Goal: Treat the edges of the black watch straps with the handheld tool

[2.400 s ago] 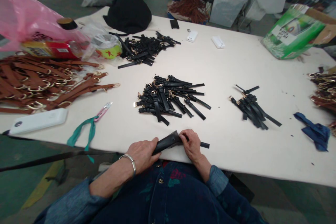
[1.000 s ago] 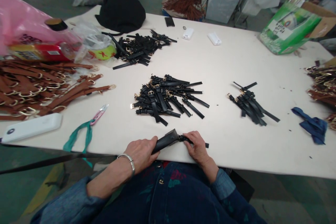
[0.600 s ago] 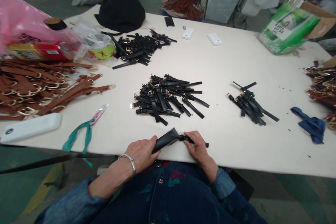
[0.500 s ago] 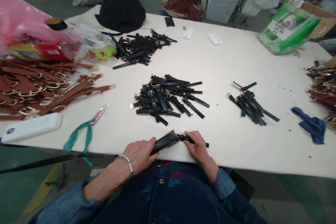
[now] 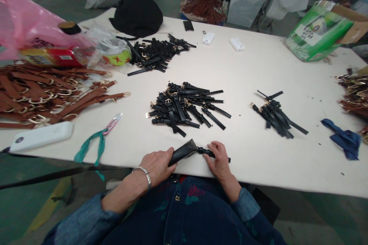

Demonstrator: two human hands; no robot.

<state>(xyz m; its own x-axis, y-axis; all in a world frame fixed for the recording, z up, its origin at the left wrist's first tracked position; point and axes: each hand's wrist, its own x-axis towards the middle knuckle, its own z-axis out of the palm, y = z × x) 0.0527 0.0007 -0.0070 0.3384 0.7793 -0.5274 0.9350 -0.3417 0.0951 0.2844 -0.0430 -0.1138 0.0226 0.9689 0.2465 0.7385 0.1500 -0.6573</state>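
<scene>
One broad cream-white tabletop [image 5: 244,72], extending well past the heap of black leather-look straps with gold-coloured buckles [image 5: 184,105] on every side. One pile of brown leather-look straps with gold-coloured rings [image 5: 28,92], left of the heap. One green printed cardboard carton [image 5: 317,32], open, beyond the heap to its right. One smaller cluster of black buckled straps [image 5: 276,116], right of the heap, apart from it. One white oblong plastic case [image 5: 43,136], left of the heap, nearer me. My left hand [image 5: 158,164], nearside of the heap, silver-coloured bangle at the wrist: clasped round a broad black leather-look strip [image 5: 182,152]. My right hand [image 5: 220,160], also nearside: thumb and fingers about a narrow black leather-look strap [image 5: 205,151]; whether they pinch it, I cannot tell. Strip and strap meet nearside of the heap, clear of it.
</scene>
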